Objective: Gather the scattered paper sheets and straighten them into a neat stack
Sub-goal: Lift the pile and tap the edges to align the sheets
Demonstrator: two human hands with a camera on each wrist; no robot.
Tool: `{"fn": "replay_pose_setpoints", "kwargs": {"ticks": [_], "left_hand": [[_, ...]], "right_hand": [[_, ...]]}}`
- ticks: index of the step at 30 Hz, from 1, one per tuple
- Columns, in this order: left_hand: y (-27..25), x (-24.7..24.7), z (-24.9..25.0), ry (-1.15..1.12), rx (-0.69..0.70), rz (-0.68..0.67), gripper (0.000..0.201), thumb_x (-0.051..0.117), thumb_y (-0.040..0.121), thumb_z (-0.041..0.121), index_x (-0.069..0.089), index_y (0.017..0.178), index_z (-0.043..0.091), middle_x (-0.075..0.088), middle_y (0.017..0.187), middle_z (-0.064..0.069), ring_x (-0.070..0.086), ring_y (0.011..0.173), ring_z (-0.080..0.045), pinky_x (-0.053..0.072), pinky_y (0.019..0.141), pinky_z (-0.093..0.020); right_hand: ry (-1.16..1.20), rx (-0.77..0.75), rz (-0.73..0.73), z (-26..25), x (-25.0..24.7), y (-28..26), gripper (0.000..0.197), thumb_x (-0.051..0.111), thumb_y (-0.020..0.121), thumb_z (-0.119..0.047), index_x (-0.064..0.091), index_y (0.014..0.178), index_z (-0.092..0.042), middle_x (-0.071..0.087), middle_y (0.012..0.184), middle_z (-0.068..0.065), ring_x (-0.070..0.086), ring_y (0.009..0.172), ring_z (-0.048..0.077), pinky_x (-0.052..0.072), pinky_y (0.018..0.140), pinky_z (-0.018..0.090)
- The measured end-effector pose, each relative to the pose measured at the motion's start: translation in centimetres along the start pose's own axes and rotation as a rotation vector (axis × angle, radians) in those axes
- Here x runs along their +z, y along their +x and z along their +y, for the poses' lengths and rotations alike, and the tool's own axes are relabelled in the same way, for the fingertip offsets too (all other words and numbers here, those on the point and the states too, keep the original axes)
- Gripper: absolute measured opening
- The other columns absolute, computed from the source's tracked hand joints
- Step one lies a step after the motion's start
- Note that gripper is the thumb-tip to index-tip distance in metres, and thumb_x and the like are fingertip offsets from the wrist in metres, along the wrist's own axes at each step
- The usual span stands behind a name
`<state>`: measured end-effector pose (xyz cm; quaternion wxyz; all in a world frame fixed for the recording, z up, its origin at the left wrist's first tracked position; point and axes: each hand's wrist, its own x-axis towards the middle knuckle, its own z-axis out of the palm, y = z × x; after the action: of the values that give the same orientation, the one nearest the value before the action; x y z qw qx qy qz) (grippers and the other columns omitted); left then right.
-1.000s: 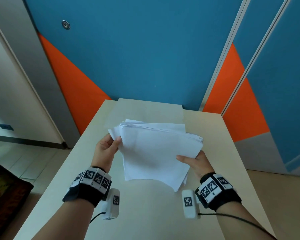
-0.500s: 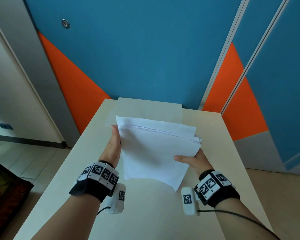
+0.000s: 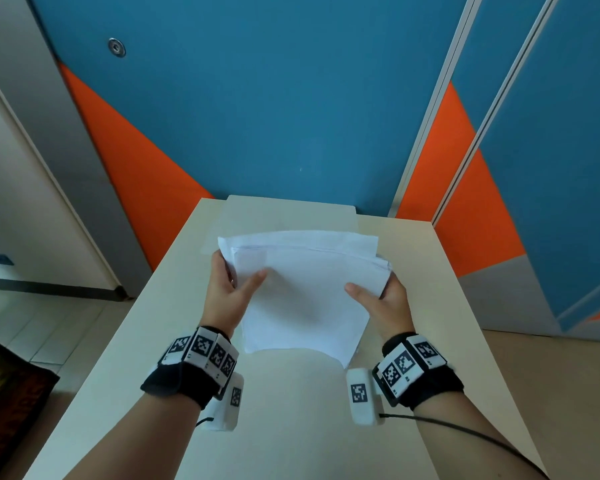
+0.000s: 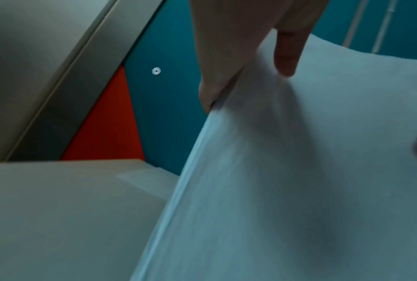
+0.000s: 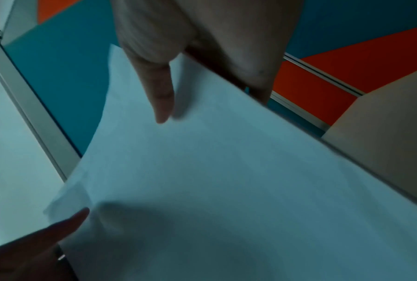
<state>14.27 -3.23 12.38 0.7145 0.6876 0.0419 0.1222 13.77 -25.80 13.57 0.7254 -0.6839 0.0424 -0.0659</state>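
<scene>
Just above the table (image 3: 174, 393), one paper stack (image 3: 305, 299) held between my two hands, so I can square its edges. Left hand (image 3: 227, 299) grips the left edge, thumb on top, fingers behind; right hand (image 3: 383, 303) pinches the right edge likewise. Far edges are fanned, not flush yet. Sheet count: can't tell. One pale sheet (image 3: 291, 213) lies flat at the table's far end.
</scene>
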Motion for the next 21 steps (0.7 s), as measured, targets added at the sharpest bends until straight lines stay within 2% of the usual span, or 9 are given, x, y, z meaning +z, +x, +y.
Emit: {"fn": "replay_pose_setpoints", "kwargs": {"ticks": [2, 3, 6, 8, 9, 11, 13, 17, 21], "left_hand": [[-0.1, 0.5, 0.5, -0.08, 0.019, -0.016, 0.045, 0.076, 0.062, 0.039, 0.048, 0.097, 0.031, 0.058, 0.1, -0.004, 0.059, 0.095, -0.019, 0.054, 0.085, -0.042], [-0.1, 0.9, 0.8, -0.114, 0.042, -0.006, 0.045, 0.074, 0.066, 0.037, 0.048, 0.102, 0.027, 0.06, 0.1, 0.0, 0.061, 0.093, -0.015, 0.053, 0.082, -0.033], [0.0, 1.9, 1.5, -0.141, 0.095, 0.155, 0.034, 0.055, 0.079, 0.041, 0.045, 0.105, 0.02, 0.049, 0.085, 0.008, 0.051, 0.078, -0.003, 0.042, 0.076, -0.021], [0.3, 2.4, 1.9, -0.146, 0.099, 0.262, 0.027, 0.045, 0.081, 0.047, 0.047, 0.092, 0.022, 0.039, 0.077, 0.009, 0.042, 0.067, 0.006, 0.034, 0.071, -0.017], [0.4, 2.7, 2.2, -0.157, 0.103, 0.295, 0.024, 0.043, 0.082, 0.048, 0.046, 0.084, 0.024, 0.037, 0.074, 0.008, 0.04, 0.061, 0.007, 0.033, 0.068, -0.015], [0.4, 3.2, 2.7, -0.169, 0.126, 0.351, 0.024, 0.046, 0.086, 0.044, 0.041, 0.072, 0.024, 0.031, 0.067, 0.006, 0.036, 0.051, 0.005, 0.031, 0.057, -0.011], [0.6, 3.8, 2.8, -0.145, 0.136, 0.398, 0.028, 0.05, 0.092, 0.031, 0.04, 0.067, 0.023, 0.028, 0.063, 0.006, 0.035, 0.046, 0.004, 0.03, 0.05, -0.008], [0.9, 3.9, 2.5, -0.165, 0.106, 0.433, 0.02, 0.052, 0.083, 0.018, 0.043, 0.066, 0.025, 0.038, 0.067, 0.007, 0.036, 0.061, -0.003, 0.031, 0.061, -0.014], [1.1, 3.7, 1.9, -0.13, 0.089, 0.428, 0.023, 0.055, 0.087, 0.016, 0.045, 0.07, 0.029, 0.038, 0.069, 0.008, 0.035, 0.063, -0.007, 0.032, 0.062, -0.019]], "right_hand": [[0.054, -0.073, 0.06, -0.8, 0.4, -0.3, 0.029, 0.069, 0.079, -0.014, 0.058, 0.104, -0.025, 0.065, 0.11, 0.005, 0.063, 0.102, 0.016, 0.052, 0.088, 0.03], [0.076, -0.108, 0.104, -1.2, 0.7, -0.3, 0.023, 0.068, 0.076, -0.027, 0.059, 0.097, -0.029, 0.064, 0.11, 0.005, 0.06, 0.105, 0.02, 0.048, 0.092, 0.034], [0.07, -0.191, 0.241, -2.7, 2.0, -0.1, 0.024, 0.057, 0.068, -0.052, 0.06, 0.079, -0.032, 0.061, 0.091, -0.005, 0.057, 0.092, 0.018, 0.045, 0.087, 0.035], [0.068, -0.21, 0.295, -3.3, 2.7, 0.1, 0.028, 0.056, 0.068, -0.056, 0.058, 0.075, -0.029, 0.06, 0.084, -0.004, 0.058, 0.089, 0.022, 0.046, 0.087, 0.038], [0.065, -0.219, 0.319, -3.5, 2.9, 0.1, 0.031, 0.055, 0.068, -0.058, 0.056, 0.073, -0.027, 0.06, 0.08, -0.006, 0.057, 0.084, 0.016, 0.046, 0.085, 0.034], [0.057, -0.239, 0.36, -3.6, 3.3, 0.2, 0.032, 0.058, 0.068, -0.057, 0.051, 0.068, -0.025, 0.055, 0.072, -0.01, 0.051, 0.074, 0.006, 0.041, 0.078, 0.024], [0.041, -0.233, 0.386, -3.4, 3.4, 0.3, 0.031, 0.065, 0.074, -0.046, 0.046, 0.065, -0.023, 0.049, 0.07, -0.01, 0.045, 0.069, 0.007, 0.038, 0.072, 0.021], [0.027, -0.19, 0.455, -2.8, 3.0, 0.8, 0.03, 0.063, 0.079, -0.015, 0.04, 0.062, -0.022, 0.041, 0.066, -0.006, 0.039, 0.068, 0.015, 0.036, 0.068, 0.028], [0.04, -0.187, 0.444, -2.5, 2.6, 0.8, 0.018, 0.056, 0.077, -0.019, 0.043, 0.067, -0.027, 0.054, 0.08, 0.011, 0.048, 0.075, 0.02, 0.041, 0.067, 0.023]]}}
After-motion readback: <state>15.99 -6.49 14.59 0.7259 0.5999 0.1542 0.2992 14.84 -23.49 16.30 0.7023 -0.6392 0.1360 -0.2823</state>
